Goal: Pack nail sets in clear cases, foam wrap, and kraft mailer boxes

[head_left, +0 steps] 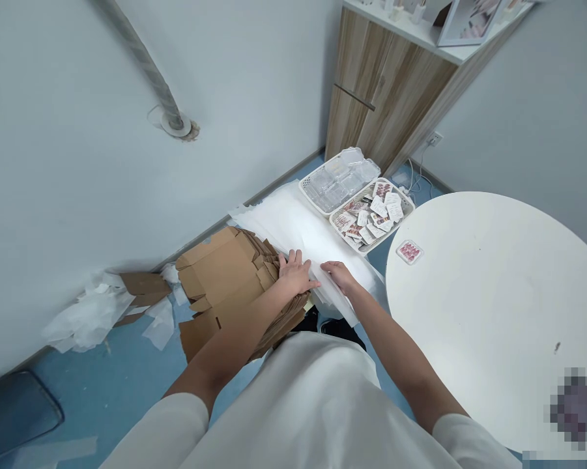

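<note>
My left hand [296, 273] lies with its fingers apart where a stack of flattened cardboard boxes [219, 260] meets a pile of thin white packing sheets [313, 225]. Just to its right, my right hand [341, 277] has its fingers closed on the edge of a white packing sheet [335, 296], which hangs down in front of me. Whether my left hand also touches that sheet is hard to make out.
Beyond the sheets stand a white basket of clear plastic cases [339, 179] and a white basket of small printed packs [371, 215]. A round white table [488, 306] is at right, bearing a small pack [410, 252]. White scraps [92, 309] lie by the wall; a wooden cabinet [381, 78] stands behind.
</note>
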A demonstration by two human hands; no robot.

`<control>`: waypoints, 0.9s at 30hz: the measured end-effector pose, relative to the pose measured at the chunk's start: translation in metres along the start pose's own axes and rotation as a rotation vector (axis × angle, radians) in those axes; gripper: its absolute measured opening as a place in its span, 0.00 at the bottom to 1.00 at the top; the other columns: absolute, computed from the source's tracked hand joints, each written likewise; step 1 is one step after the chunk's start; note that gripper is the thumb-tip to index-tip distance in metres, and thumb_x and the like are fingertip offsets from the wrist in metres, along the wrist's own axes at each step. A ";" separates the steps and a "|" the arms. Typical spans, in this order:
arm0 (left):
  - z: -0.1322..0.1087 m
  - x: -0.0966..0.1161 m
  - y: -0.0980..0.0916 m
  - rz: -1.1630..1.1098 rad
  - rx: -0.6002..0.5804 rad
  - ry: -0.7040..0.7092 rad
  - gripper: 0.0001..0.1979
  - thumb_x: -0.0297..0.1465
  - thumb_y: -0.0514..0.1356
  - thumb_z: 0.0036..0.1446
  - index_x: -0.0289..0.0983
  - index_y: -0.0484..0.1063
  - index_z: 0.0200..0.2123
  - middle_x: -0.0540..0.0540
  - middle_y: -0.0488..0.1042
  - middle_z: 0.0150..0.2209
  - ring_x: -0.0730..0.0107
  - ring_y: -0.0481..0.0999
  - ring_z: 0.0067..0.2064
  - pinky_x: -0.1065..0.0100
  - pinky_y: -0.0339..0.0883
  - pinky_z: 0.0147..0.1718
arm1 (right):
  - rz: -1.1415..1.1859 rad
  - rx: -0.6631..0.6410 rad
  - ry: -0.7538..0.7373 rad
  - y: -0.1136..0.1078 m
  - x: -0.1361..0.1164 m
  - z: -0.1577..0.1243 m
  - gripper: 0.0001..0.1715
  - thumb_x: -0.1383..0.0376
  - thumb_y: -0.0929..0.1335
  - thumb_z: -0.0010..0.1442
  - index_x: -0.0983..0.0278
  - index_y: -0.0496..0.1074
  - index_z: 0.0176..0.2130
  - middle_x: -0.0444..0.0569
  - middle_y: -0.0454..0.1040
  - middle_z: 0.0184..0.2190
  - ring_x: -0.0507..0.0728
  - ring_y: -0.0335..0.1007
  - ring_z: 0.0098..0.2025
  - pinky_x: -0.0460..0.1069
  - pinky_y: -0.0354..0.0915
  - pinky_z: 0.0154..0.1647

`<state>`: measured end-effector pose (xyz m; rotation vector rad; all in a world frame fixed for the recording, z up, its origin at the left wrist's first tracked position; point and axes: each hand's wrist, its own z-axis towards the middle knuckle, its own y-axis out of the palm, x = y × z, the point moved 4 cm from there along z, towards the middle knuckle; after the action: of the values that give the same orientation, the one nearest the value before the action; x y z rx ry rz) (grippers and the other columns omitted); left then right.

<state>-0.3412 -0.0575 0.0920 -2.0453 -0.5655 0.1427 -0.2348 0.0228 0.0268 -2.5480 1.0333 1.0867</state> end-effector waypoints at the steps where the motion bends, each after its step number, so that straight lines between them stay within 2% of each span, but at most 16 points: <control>1: -0.001 0.000 0.000 0.004 0.005 -0.002 0.33 0.55 0.48 0.47 0.36 0.65 0.48 0.33 0.55 0.56 0.41 0.47 0.58 0.41 0.34 0.51 | 0.007 0.051 -0.007 -0.002 0.000 0.000 0.12 0.57 0.68 0.42 0.64 0.67 0.21 0.42 0.67 0.17 0.50 0.61 0.20 0.46 0.58 0.21; 4: -0.002 0.000 -0.001 0.025 0.049 0.043 0.31 0.53 0.52 0.47 0.36 0.66 0.47 0.33 0.57 0.54 0.42 0.48 0.57 0.42 0.36 0.51 | 0.000 0.180 -0.030 -0.007 0.000 -0.001 0.13 0.57 0.68 0.42 0.64 0.66 0.20 0.41 0.66 0.16 0.50 0.60 0.19 0.46 0.57 0.20; 6: -0.002 0.002 -0.002 0.036 0.117 0.118 0.29 0.49 0.55 0.47 0.38 0.64 0.49 0.35 0.56 0.55 0.45 0.50 0.57 0.43 0.38 0.51 | -0.018 0.197 -0.035 -0.008 0.000 -0.001 0.13 0.57 0.69 0.42 0.65 0.67 0.20 0.42 0.66 0.15 0.50 0.60 0.19 0.46 0.57 0.20; 9: -0.001 0.009 -0.005 0.054 0.194 0.242 0.22 0.38 0.58 0.49 0.40 0.65 0.48 0.38 0.59 0.53 0.53 0.55 0.54 0.48 0.42 0.52 | 0.003 0.143 -0.036 -0.006 0.000 -0.002 0.13 0.57 0.69 0.42 0.65 0.69 0.22 0.43 0.67 0.17 0.51 0.62 0.21 0.46 0.58 0.22; 12: 0.002 0.013 -0.007 0.087 0.176 0.273 0.08 0.30 0.57 0.51 0.37 0.71 0.36 0.40 0.64 0.49 0.56 0.58 0.52 0.50 0.44 0.50 | 0.067 0.077 -0.047 -0.002 0.000 -0.002 0.14 0.56 0.69 0.43 0.64 0.67 0.23 0.43 0.67 0.19 0.51 0.64 0.23 0.46 0.60 0.25; 14: 0.004 0.015 -0.008 0.092 0.138 0.280 0.06 0.30 0.56 0.51 0.36 0.73 0.29 0.39 0.66 0.47 0.54 0.58 0.52 0.49 0.43 0.50 | 0.081 0.044 -0.081 -0.001 -0.003 -0.002 0.14 0.55 0.67 0.46 0.64 0.65 0.24 0.43 0.68 0.21 0.50 0.64 0.24 0.46 0.61 0.27; 16: 0.004 0.014 -0.007 0.065 0.081 0.284 0.10 0.35 0.56 0.51 0.36 0.73 0.28 0.39 0.69 0.43 0.52 0.59 0.52 0.47 0.39 0.52 | 0.027 0.098 -0.170 -0.004 -0.010 -0.002 0.14 0.54 0.65 0.50 0.63 0.64 0.25 0.43 0.67 0.23 0.50 0.62 0.24 0.46 0.60 0.28; 20: 0.003 0.008 0.000 -0.047 -0.068 0.204 0.25 0.49 0.50 0.51 0.34 0.72 0.37 0.38 0.73 0.36 0.51 0.68 0.45 0.44 0.32 0.53 | -0.200 0.399 -0.482 -0.023 -0.039 -0.013 0.16 0.53 0.60 0.55 0.62 0.64 0.28 0.43 0.64 0.24 0.50 0.59 0.27 0.46 0.58 0.30; 23: 0.002 0.004 -0.001 -0.165 -0.087 0.171 0.32 0.52 0.46 0.51 0.34 0.65 0.48 0.35 0.70 0.46 0.50 0.67 0.49 0.44 0.33 0.53 | -0.304 0.421 -0.623 -0.032 -0.062 -0.030 0.18 0.52 0.58 0.57 0.62 0.64 0.29 0.43 0.64 0.23 0.51 0.58 0.27 0.46 0.57 0.30; 25: 0.000 0.007 -0.009 -0.279 -0.070 0.198 0.34 0.53 0.46 0.51 0.35 0.58 0.54 0.35 0.60 0.56 0.49 0.58 0.57 0.47 0.36 0.54 | -0.365 0.409 -0.669 -0.038 -0.073 -0.046 0.19 0.51 0.58 0.57 0.63 0.66 0.30 0.44 0.66 0.23 0.51 0.60 0.27 0.46 0.58 0.30; 27: -0.002 0.015 -0.023 -0.475 -0.049 0.248 0.38 0.53 0.47 0.51 0.36 0.49 0.59 0.37 0.48 0.62 0.53 0.49 0.61 0.53 0.41 0.55 | -0.417 0.419 -0.727 -0.043 -0.083 -0.065 0.19 0.52 0.58 0.58 0.63 0.67 0.33 0.46 0.70 0.27 0.53 0.64 0.31 0.47 0.60 0.34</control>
<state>-0.3346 -0.0432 0.1142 -1.8812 -0.8816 -0.4029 -0.2099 0.0716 0.1263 -1.7017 0.4440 1.3303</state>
